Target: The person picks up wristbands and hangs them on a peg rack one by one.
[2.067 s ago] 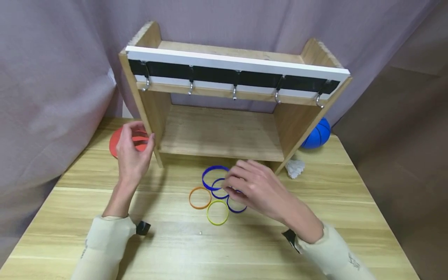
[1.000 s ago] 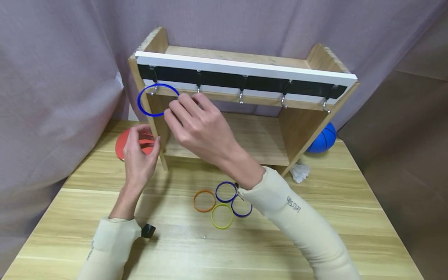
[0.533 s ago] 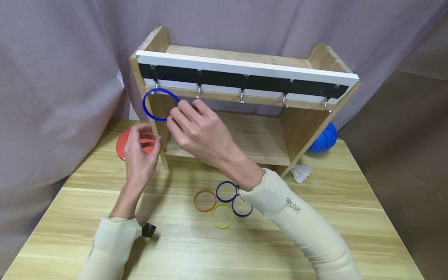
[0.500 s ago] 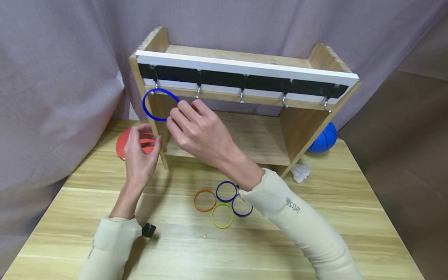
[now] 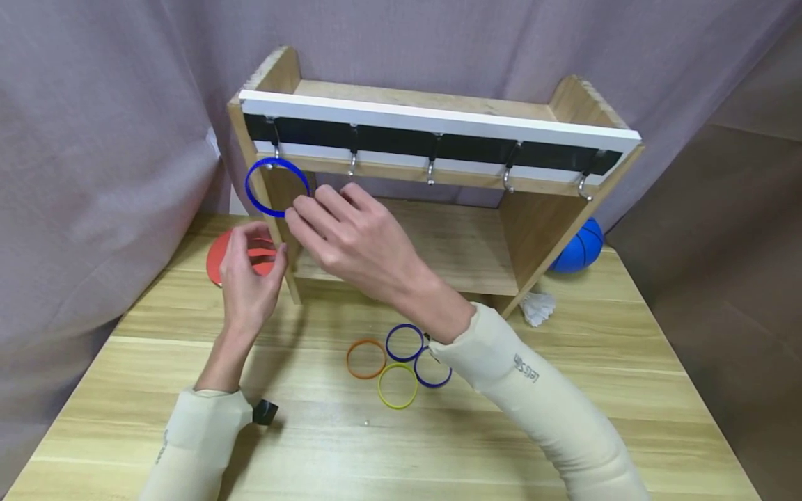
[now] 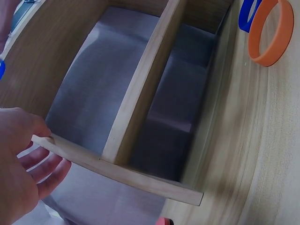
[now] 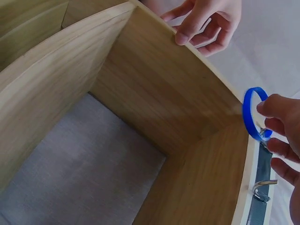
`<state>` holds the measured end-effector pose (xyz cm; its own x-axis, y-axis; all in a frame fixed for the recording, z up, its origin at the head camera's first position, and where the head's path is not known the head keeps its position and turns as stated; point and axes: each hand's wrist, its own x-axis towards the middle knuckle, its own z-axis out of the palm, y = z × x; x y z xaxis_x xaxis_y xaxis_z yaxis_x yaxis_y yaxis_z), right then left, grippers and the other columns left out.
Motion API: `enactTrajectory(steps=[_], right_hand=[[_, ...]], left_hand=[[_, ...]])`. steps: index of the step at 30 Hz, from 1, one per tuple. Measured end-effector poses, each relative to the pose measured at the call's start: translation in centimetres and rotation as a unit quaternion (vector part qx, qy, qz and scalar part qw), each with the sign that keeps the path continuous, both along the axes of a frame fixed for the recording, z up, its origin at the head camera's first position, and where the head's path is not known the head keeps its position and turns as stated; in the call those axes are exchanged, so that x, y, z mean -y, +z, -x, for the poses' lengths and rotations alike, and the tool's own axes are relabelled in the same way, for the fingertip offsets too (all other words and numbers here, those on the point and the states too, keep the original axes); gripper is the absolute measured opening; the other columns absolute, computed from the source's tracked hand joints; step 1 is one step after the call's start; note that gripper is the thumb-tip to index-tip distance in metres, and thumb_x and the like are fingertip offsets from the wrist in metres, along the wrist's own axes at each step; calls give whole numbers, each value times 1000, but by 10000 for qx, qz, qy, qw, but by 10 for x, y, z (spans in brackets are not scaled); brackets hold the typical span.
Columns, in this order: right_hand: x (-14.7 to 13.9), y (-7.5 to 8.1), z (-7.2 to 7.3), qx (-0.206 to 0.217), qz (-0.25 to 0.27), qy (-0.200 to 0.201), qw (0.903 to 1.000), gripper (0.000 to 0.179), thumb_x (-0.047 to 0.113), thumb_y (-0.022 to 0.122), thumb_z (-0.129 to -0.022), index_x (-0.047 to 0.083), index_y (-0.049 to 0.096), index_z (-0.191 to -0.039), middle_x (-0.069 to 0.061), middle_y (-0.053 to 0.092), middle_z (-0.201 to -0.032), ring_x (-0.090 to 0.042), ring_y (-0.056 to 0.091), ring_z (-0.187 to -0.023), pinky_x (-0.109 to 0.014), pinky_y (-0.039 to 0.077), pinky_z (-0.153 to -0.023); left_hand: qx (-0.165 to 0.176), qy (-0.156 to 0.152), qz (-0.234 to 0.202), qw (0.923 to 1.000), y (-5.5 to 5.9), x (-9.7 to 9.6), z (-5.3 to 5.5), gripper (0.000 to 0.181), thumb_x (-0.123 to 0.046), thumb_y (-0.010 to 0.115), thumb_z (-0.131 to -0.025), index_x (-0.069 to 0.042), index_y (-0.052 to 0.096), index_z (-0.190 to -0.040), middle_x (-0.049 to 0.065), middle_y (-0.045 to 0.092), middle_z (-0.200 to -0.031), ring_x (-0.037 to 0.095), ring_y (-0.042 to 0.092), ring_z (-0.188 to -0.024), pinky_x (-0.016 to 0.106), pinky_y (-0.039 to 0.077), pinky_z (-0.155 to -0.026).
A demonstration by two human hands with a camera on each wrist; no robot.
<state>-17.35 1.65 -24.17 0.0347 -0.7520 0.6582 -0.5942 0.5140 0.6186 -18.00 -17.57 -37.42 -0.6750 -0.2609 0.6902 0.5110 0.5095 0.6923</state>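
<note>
My right hand (image 5: 363, 243) pinches a blue silicone wristband (image 5: 268, 211) by its right side, in front of the leftmost metal hook (image 5: 276, 154) on the wooden shelf. In the right wrist view, the wristband (image 7: 248, 112) overlaps that hook, with thumb and fingertips at its rim. My left hand (image 5: 247, 285) grips the shelf's left side panel (image 6: 79, 154), thumb on the near edge and fingers around the outer side. On the table below lie an orange wristband (image 5: 348, 359), a yellow wristband (image 5: 397, 408) and two dark blue wristbands (image 5: 388, 342), close together.
The shelf (image 5: 514, 229) carries a white and black rail (image 5: 401, 139) with several hooks. A red round paddle-like thing (image 5: 216, 257) lies behind my left hand. A blue ball (image 5: 579, 247) and a white shuttlecock (image 5: 537, 309) are beside the right panel. Curtains hang behind.
My right hand has lifted the blue wristband from the group on the table up to the leftmost hook, then shifted slightly left. My left hand keeps its grip on the panel.
</note>
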Motion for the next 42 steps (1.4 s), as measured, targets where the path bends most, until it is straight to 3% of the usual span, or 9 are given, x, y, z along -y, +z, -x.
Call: enactTrajectory(steps=[4, 7, 11, 14, 20, 24, 30, 35, 42], right_hand=[[-7, 1, -7, 191, 155, 185, 9995, 20, 7, 50, -101, 8, 69, -105, -2, 68, -104, -21, 59, -87, -27, 49, -64], [-18, -1, -12, 924, 340, 338, 9946, 19, 10, 54, -100, 9, 71, -107, -1, 69, -105, -20, 58, -88, -26, 49, -66], [-42, -7, -17, 2138, 669, 654, 9724, 16, 12, 63, -94, 9, 74, -105, -2, 70, -105, -18, 58, -91, -25, 51, -72], [-65, -14, -19, 2706, 793, 740, 9566, 14, 11, 70, -89, 9, 74, -103, -2, 70, -104, -18, 58, -92, -26, 52, -76], [-113, -40, -27, 3567, 712, 362, 9308, 18, 14, 75, -85, 11, 73, -103, 1, 69, -102, -17, 58, -90, -29, 53, -74], [-141, -63, -32, 3955, 587, 102, 9165, 18, 15, 77, -83, 12, 74, -100, 3, 69, -99, -17, 57, -87, -31, 53, -69], [-169, -101, -37, 4304, 291, -127, 9021, 18, 18, 80, -80, 14, 74, -97, 5, 68, -97, -15, 60, -90, -33, 56, -75], [-183, -127, -43, 4556, -34, -168, 8900, 17, 21, 81, -80, 16, 72, -94, 7, 67, -97, -12, 60, -91, -31, 57, -77], [-196, -155, -55, 4920, -357, -129, 8698, 17, 18, 81, -78, 20, 73, -93, 11, 66, -96, -9, 60, -91, -31, 57, -84]], left_hand=[[-58, 32, 43, 10000, 6, -4, -5, 36, 7, 72, -82, 5, 57, -115, 16, 62, -100, 27, 65, -85, 20, 57, -70], [-98, 36, 54, 9999, 17, -9, -14, 34, 11, 71, -81, 10, 56, -112, 22, 61, -98, 31, 65, -82, 23, 58, -68], [-102, 2, -27, 9999, 28, -15, -21, 32, 13, 69, -81, 12, 55, -110, 25, 60, -97, 40, 63, -81, 22, 59, -69], [-81, 4, -66, 9999, 30, -17, -22, 32, 14, 68, -81, 12, 55, -110, 26, 60, -97, 42, 63, -80, 21, 58, -70], [-93, 45, 27, 9999, 34, -18, -24, 31, 16, 68, -80, 13, 55, -109, 25, 60, -96, 36, 65, -79, 28, 59, -68], [-84, 23, 23, 10000, 34, -18, -21, 32, 14, 68, -81, 13, 56, -110, 25, 60, -97, 37, 65, -80, 28, 59, -68], [-74, 87, 41, 9999, 31, -17, -23, 32, 14, 69, -81, 13, 55, -109, 25, 60, -97, 34, 65, -79, 26, 59, -68], [-151, 126, 17, 9998, 29, -18, -24, 31, 15, 68, -80, 13, 55, -109, 25, 60, -96, 35, 65, -78, 17, 56, -68], [-193, 80, -21, 9998, 27, -20, -21, 31, 14, 68, -80, 13, 55, -109, 24, 61, -95, 36, 64, -78, 17, 56, -69]])
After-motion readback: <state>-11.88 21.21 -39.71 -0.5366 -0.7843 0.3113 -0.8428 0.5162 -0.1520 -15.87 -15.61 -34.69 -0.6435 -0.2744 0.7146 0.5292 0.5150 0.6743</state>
